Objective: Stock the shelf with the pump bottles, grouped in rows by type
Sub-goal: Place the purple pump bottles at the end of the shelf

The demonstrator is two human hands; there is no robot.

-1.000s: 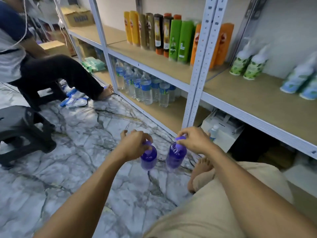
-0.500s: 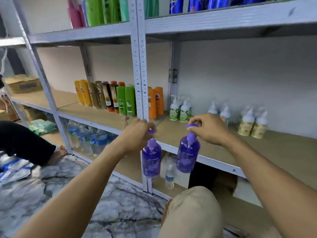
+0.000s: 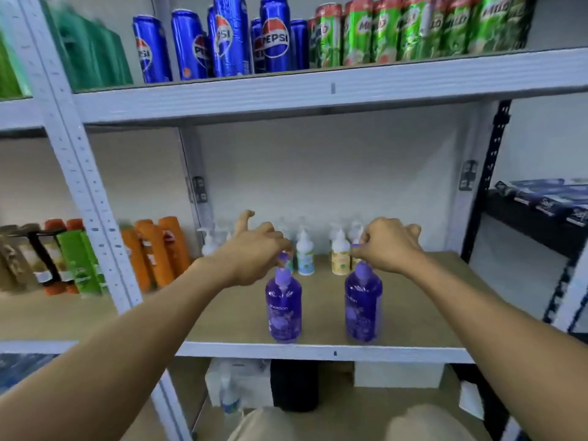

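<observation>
1. Shampoo bottles (image 3: 79, 259): brown, green and orange, upright in a row on the neighbouring bay, left of the white post (image 3: 79, 173).
2. Pepsi cans (image 3: 275, 36): blue, upright on the upper shelf, above the left arm.
3. Left hand (image 3: 254, 249): reaches over the shelf. Its fingers are clamped on the pump head of the left purple bottle and the thumb is raised.
4. Left purple bottle (image 3: 284, 308): upright, hanging from the fingers by its pump head, with its base at the front edge of the shelf. Whether it rests on the board cannot be told.
5. Small pump bottles (image 3: 304, 254): white-topped with pale labels, upright in rows at the back of the shelf, partly hidden behind both hands.
6. Right purple bottle (image 3: 363, 308): upright, beside its twin but apart from it, also at the front edge.
7. Right hand (image 3: 389, 246): its fingers pinch the pump head of the right purple bottle.
8. Milo packs (image 3: 413, 30): green, standing side by side on the upper shelf, right of the cans.
9. Shelf (image 3: 439, 300): a tan board with a white front rail, carrying the pump bottles.
10. Black rack (image 3: 496, 186): stands at the far right and holds dark flat packs (image 3: 547, 198).
</observation>
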